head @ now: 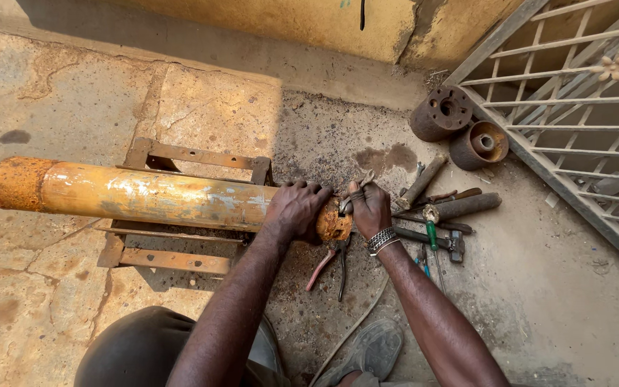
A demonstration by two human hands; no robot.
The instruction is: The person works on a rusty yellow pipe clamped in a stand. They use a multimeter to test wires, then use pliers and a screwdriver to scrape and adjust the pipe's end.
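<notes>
**Two hands at the rusty end of a yellow pipe**

A concrete floor (560, 287), cracked and stained, carries everything here. Along its far edge runs a yellow wall (309, 21), and a white metal gate (582, 122) leans across the far right corner.

The largest thing on the floor is a long yellow pipe (152, 197), worn and scraped, lying level across a low rusty metal stand (173, 258) left of the middle. Its left end (16, 183) is thick with orange rust and juts out past the stand; its right end (332, 222), also rusted, overhangs the stand near the middle of the floor.

The left hand (296, 209) is clamped over the top of the pipe just beside that right end, fingers wrapped around it. The right hand (370, 208) is closed on a small metal tool (356, 188), pressed against the rusted end face; what kind of tool it is cannot be made out. A metal bracelet (381, 239) sits on the right wrist. The two hands are close together, with only the pipe end between them.

Near the gate, towards the far right corner, lie two rusty round flanges (460, 129). Right of the hands sits a loose heap of tools: a dark metal bar (467, 206), a green-handled screwdriver (431, 231), and others too jumbled to name. Red-handled pliers (331, 266) lie on the floor under the pipe end.
</notes>
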